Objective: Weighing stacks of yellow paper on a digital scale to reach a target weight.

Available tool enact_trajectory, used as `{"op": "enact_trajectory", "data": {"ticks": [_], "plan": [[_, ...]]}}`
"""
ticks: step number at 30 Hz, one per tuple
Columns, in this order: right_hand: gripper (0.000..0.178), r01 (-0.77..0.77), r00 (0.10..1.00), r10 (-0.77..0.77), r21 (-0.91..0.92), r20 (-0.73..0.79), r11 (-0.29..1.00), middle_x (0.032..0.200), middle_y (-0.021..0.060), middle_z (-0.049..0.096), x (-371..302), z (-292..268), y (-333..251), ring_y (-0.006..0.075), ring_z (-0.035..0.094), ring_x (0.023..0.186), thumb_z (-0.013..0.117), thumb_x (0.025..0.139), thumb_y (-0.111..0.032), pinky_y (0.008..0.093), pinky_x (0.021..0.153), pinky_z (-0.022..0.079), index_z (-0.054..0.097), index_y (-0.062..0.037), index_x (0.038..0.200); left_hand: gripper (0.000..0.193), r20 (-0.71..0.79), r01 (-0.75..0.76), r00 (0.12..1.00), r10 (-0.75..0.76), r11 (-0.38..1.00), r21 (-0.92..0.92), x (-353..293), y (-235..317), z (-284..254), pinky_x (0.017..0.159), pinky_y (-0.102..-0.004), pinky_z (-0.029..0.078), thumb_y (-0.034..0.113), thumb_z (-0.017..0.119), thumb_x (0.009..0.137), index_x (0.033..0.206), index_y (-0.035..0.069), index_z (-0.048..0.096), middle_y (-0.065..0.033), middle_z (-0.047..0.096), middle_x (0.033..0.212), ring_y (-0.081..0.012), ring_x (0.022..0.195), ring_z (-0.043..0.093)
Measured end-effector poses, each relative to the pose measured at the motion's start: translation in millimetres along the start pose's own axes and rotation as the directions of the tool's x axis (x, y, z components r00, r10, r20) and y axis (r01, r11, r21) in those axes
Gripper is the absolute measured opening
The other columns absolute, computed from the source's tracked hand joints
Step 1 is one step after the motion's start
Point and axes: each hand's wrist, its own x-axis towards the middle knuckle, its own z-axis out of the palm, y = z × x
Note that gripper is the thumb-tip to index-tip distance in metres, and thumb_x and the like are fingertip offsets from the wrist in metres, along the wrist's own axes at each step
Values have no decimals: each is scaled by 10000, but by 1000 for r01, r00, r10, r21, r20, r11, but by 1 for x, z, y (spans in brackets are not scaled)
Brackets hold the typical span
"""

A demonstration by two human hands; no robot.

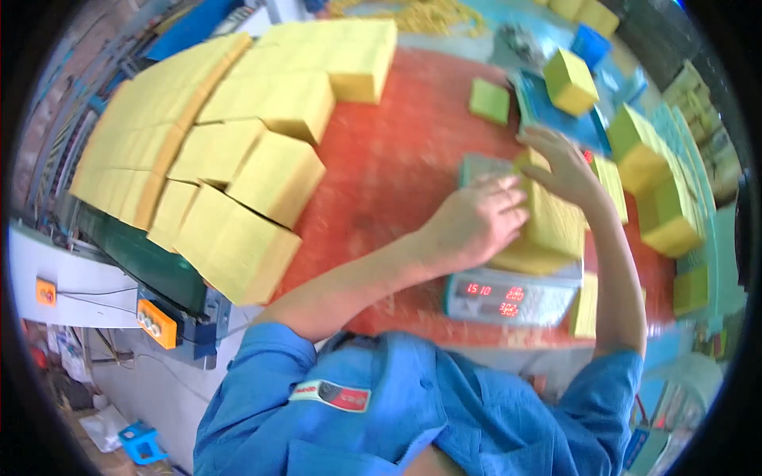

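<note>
A stack of yellow paper [552, 226] stands on a digital weighing scale [548, 297] with lit red digits on its near face. My left hand [480, 220] is at the stack's left side, its fingers curled against the edge and slightly blurred. Over the far end of the same stack, my right hand [562, 168] has its fingers stretched out to the left, the thumb low near the paper. Part of the stack's far end is hidden behind my right hand.
Rows of yellow paper blocks [246, 170] cover the left of the red table [381, 151]. A small yellow pad [489, 101] lies beyond the scale, beside a blue tray [540, 99] bearing a yellow block [570, 82]. More yellow blocks [663, 190] stand at the right.
</note>
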Motion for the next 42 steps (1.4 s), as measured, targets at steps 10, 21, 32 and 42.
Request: {"op": "enact_trajectory", "data": {"ticks": [10, 21, 32, 42], "plan": [[434, 144, 987, -149, 88, 58, 986, 1267, 151, 621, 226, 50, -70, 329, 564, 1201, 640, 840, -259, 435, 1036, 434, 625, -69, 1230, 264, -57, 596, 802, -595, 789, 150, -22, -210, -111, 853, -430, 529, 227, 682, 863, 1017, 13, 694, -208, 684, 1016, -372, 967, 651], [383, 21, 991, 14, 251, -136, 968, 1246, 152, 635, 469, 236, -3, 322, 567, 1202, 542, 879, -206, 454, 990, 462, 620, -73, 1229, 393, -68, 721, 631, -773, 551, 420, -40, -398, -101, 927, -443, 491, 277, 646, 888, 1073, -69, 629, -251, 655, 1068, -381, 1032, 617], [401, -94, 980, 96, -22, 176, 995, 1153, 104, 685, 416, 224, -16, 291, 614, 1127, 554, 852, -168, 429, 921, 506, 634, -211, 1243, 436, 90, 546, 656, -750, 554, 628, -45, -375, -86, 1003, -537, 380, 450, 656, 867, 751, 34, 721, -140, 693, 822, -276, 999, 626], [424, -6, 826, 90, -152, 556, 988, 1157, 100, 689, 232, 139, -66, 294, 641, 1085, 608, 806, -282, 442, 926, 504, 664, -207, 1220, 606, 574, 285, 600, -557, 820, 497, -50, -210, -95, 1072, -545, 319, 647, 689, 756, 946, 73, 731, -142, 666, 1118, -278, 1184, 569]]}}
